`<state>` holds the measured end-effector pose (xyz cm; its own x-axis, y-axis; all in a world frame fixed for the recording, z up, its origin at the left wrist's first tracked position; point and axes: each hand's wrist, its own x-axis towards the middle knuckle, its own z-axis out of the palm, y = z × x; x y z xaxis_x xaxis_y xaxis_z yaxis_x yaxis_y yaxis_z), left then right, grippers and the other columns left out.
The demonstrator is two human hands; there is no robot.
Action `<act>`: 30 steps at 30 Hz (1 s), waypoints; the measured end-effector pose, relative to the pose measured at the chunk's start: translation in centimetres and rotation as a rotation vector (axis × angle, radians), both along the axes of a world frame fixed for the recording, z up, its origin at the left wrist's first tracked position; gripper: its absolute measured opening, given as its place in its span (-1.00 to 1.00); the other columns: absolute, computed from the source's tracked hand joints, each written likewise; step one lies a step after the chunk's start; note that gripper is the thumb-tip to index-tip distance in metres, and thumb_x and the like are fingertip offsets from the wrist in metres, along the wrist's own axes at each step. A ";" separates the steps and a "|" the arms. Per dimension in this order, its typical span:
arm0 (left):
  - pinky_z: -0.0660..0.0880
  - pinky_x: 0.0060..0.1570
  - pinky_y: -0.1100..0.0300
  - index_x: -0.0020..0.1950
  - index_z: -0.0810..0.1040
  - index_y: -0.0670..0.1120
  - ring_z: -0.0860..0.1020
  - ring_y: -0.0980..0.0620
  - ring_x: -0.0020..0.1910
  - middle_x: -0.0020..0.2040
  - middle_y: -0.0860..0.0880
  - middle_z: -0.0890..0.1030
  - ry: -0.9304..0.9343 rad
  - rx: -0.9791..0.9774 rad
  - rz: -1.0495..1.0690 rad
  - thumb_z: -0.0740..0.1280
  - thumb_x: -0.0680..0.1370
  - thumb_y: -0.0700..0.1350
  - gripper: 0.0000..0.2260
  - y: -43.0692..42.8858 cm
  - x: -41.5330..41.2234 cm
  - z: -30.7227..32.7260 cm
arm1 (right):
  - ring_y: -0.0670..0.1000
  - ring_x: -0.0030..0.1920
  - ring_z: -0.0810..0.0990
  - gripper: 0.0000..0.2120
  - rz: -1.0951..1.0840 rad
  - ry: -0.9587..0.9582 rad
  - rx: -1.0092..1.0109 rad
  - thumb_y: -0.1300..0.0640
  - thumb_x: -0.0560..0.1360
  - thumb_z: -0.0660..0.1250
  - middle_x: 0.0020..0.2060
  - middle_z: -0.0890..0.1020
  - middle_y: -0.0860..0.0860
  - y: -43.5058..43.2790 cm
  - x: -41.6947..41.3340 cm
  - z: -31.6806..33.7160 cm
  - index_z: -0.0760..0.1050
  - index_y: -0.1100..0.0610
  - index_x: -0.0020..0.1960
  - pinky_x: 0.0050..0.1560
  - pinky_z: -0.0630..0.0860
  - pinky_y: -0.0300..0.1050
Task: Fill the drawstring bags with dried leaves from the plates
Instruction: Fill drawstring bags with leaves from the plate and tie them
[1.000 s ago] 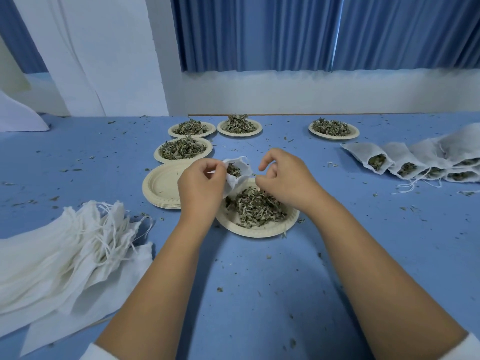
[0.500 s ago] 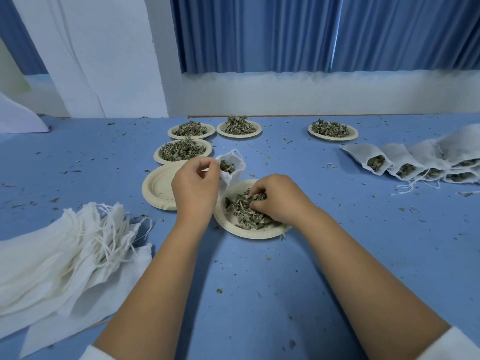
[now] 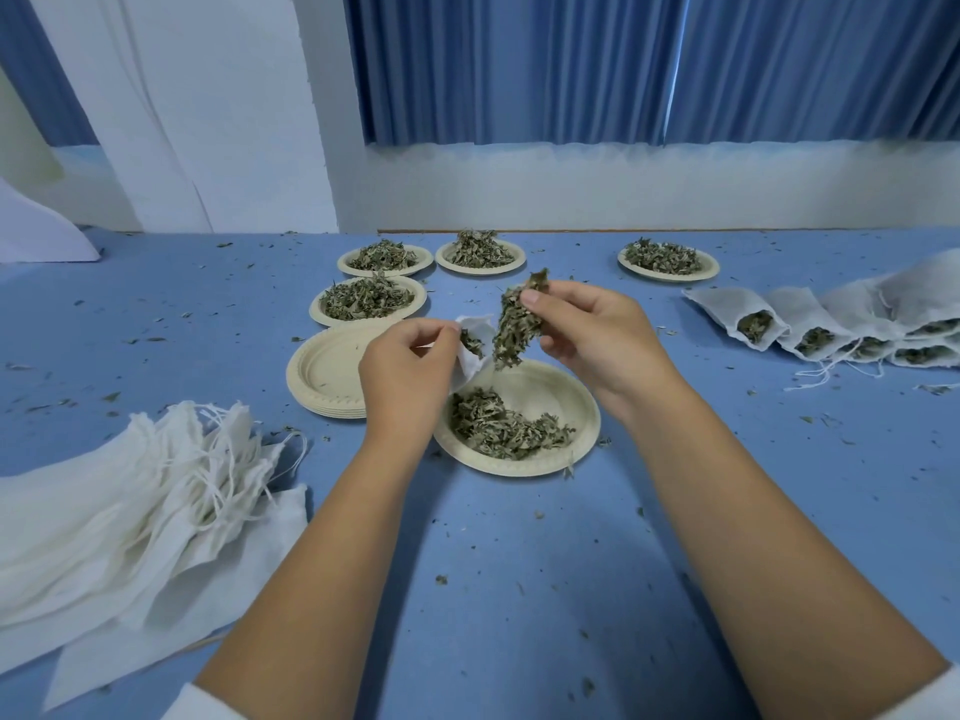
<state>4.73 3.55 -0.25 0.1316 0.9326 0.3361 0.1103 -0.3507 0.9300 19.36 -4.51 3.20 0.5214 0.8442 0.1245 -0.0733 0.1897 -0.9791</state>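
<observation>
Bag (image 3: 468,367) mostly behind left hand (image 3: 408,371) — empty-bag pile (image 3: 130,501) cut off left.

A blue table (image 3: 519,589) fills the lower two thirds of the frame and runs back to a white wall (image 3: 649,189) across the middle. Above that wall, a pleated blue curtain (image 3: 519,65) hangs across the upper centre and upper right, with a thin bright slit (image 3: 675,70) between two of its panels. At the upper left stands a white pillar (image 3: 260,96), with creased white sheeting (image 3: 156,122) beside it. A second strip of blue curtain (image 3: 41,59) shows in the far upper left corner. A white, sloping shape (image 3: 36,236) rests on the table at the left edge; what it is cannot be told.
</observation>
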 end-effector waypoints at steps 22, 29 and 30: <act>0.51 -0.13 0.18 -0.27 0.65 0.11 0.55 0.18 -0.29 -0.33 0.15 0.64 -0.005 -0.071 -0.010 0.39 0.53 -0.13 -0.80 -0.7 0.3 0.7 | -0.06 -0.15 0.67 -0.82 -0.022 -0.196 0.009 0.18 0.42 0.50 -0.14 0.70 0.02 1.4 -0.9 -2.4 0.64 0.13 0.01 -0.10 0.58 -0.20; 0.49 -0.14 0.20 -0.31 0.62 0.07 0.52 0.22 -0.35 -0.41 0.17 0.61 -0.012 -0.039 -0.003 0.38 0.54 -0.11 -0.78 -0.8 0.3 0.7 | -0.10 -0.14 0.63 -0.82 0.042 -0.303 -0.019 0.25 0.44 0.46 -0.05 0.69 0.13 1.3 -0.9 -2.2 0.60 0.19 0.04 -0.15 0.55 -0.26; 0.49 -0.13 0.20 -0.28 0.63 0.06 0.54 0.20 -0.32 -0.39 0.15 0.62 -0.009 -0.037 -0.009 0.38 0.54 -0.11 -0.80 -0.9 0.2 0.7 | -0.09 -0.15 0.63 -0.82 0.045 -0.318 -0.028 0.26 0.44 0.46 -0.06 0.69 0.13 1.3 -0.9 -2.2 0.60 0.18 0.04 -0.16 0.55 -0.25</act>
<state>4.97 2.69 0.46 0.1368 0.9433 0.3025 0.0986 -0.3168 0.9434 18.44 -3.25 1.02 0.4221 0.8710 0.2515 0.2298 0.1655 -0.9591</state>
